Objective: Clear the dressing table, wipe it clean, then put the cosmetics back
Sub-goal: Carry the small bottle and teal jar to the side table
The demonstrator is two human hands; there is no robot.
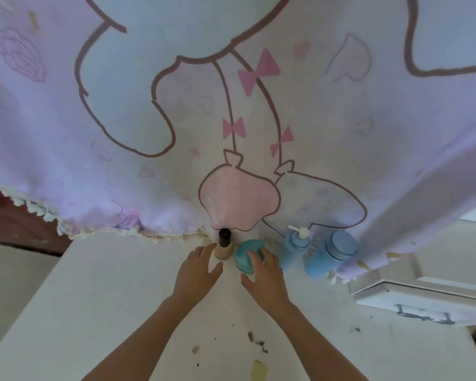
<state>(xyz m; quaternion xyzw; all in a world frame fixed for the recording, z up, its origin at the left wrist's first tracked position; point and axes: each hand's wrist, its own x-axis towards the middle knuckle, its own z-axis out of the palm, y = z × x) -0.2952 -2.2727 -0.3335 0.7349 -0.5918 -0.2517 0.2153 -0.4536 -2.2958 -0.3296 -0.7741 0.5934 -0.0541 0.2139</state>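
**Four containers crowded at the back edge**

Both my hands are spread and hold nothing: left hand (197, 266) just beside the black-capped beige bottle (223, 244), right hand (264, 266) touching the teal round jar (248, 255). Right of that jar stand a blue pump bottle (296, 250) and blue jar (331, 253). A careless grab could topple the tall beige bottle onto the white dressing table (107, 292).

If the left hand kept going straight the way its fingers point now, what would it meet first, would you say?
Most likely the beige bottle with the black cap: the left hand points up at it, fingertips almost touching. Depth is unclear; behind hangs the curtain.
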